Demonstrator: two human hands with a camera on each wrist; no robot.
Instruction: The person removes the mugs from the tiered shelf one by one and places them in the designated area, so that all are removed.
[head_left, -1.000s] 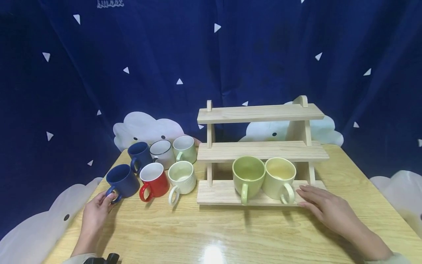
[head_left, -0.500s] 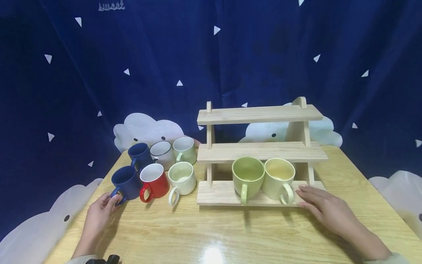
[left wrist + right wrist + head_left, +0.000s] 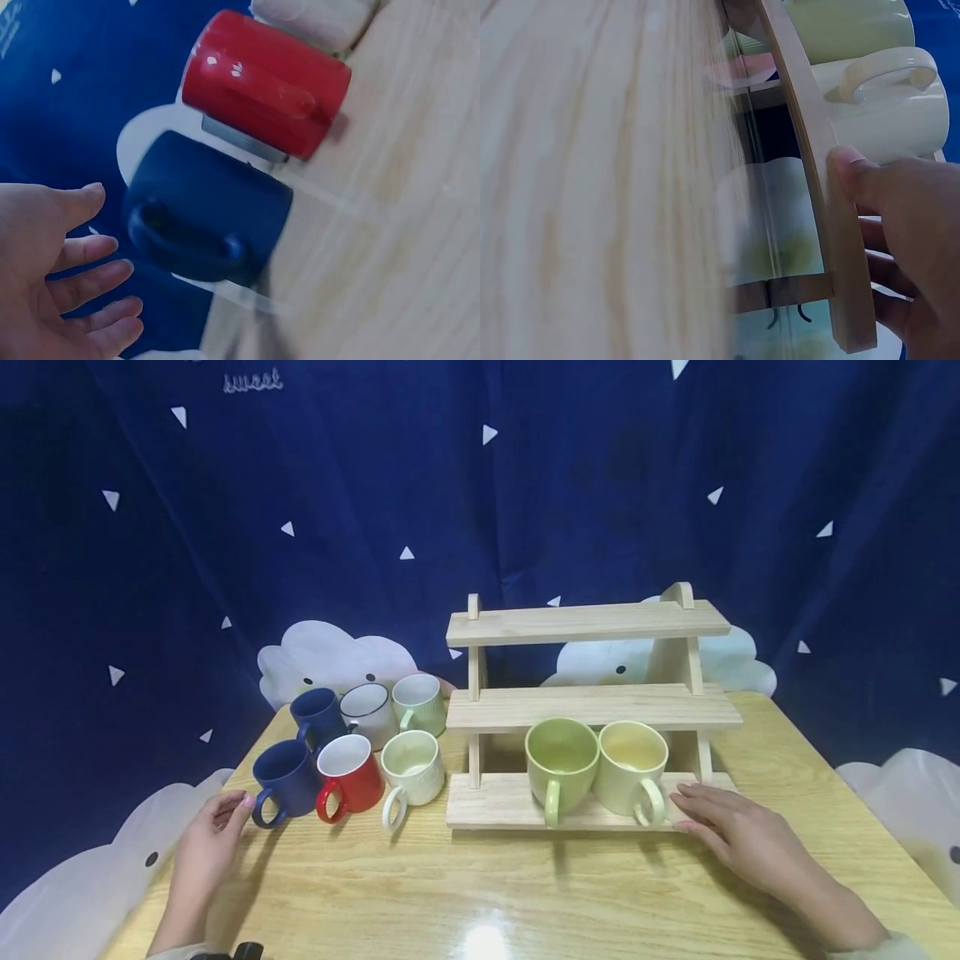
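My left hand [image 3: 207, 838] is just left of the front blue mug [image 3: 214, 210], its fingers loosely bent and holding nothing. In the left wrist view a gap shows between the fingertips and that mug's handle. A red mug [image 3: 351, 777] and a cream mug [image 3: 413, 768] stand to its right. My right hand [image 3: 738, 835] rests at the right end of the lowest board of the wooden shelf [image 3: 847, 270], thumb on the front edge and fingers lying over the board. Close by on that board are a pale yellow mug [image 3: 632, 768] and a green mug [image 3: 564, 764].
Behind the front mugs stand another blue mug [image 3: 318, 718], a white mug with a dark rim [image 3: 371, 717] and a pale green ribbed mug [image 3: 419, 703]. The shelf's middle board [image 3: 592, 707] and top board [image 3: 588, 623] rise in steps. A dark blue curtain [image 3: 360, 468] hangs behind the table [image 3: 390, 885].
The front blue mug slid right, nearer the red mug, with my left hand at its handle. My left hand then let go and drew back left. My right hand stayed on the shelf.
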